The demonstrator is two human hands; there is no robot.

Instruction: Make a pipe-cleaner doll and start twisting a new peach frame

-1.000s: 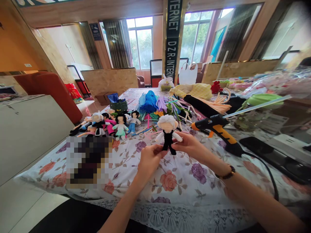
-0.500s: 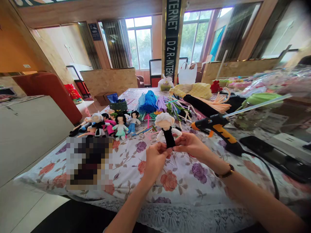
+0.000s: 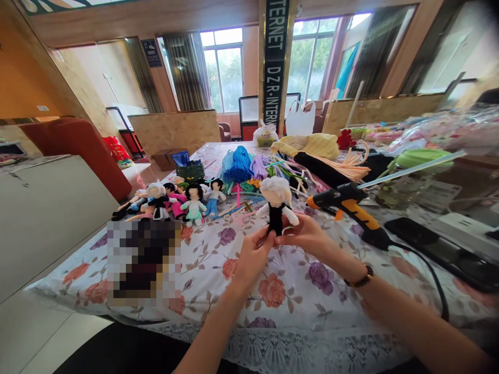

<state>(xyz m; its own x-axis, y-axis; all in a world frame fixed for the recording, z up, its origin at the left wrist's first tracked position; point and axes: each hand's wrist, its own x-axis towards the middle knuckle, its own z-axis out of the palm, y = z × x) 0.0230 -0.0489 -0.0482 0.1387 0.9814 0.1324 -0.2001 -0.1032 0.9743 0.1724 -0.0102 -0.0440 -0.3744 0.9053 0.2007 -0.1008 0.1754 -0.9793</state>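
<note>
A small doll (image 3: 276,205) with fluffy white hair, white arms and a black outfit stands upright between my hands, above the flowered tablecloth. My left hand (image 3: 254,252) pinches its lower body from the left, thumb in front. From the right, my right hand (image 3: 302,236) grips the doll low down, with its fingers partly behind it. The doll's lower end is hidden by my fingers. To the right, apart from my hands, lies a black and orange glue gun (image 3: 346,202) with a long clear glue stick in its back.
Several finished-looking dolls (image 3: 195,205) lie at the left, by a blurred rectangle (image 3: 144,259). Behind the held doll are bundles of blue pipe cleaners (image 3: 239,165) and other colours. A black phone-like object (image 3: 440,254) and a green-lidded jar (image 3: 413,176) are at the right.
The doll has moved slightly right and turned, its head now angled toward the right. Both hands have shifted a little with it and keep their hold.
</note>
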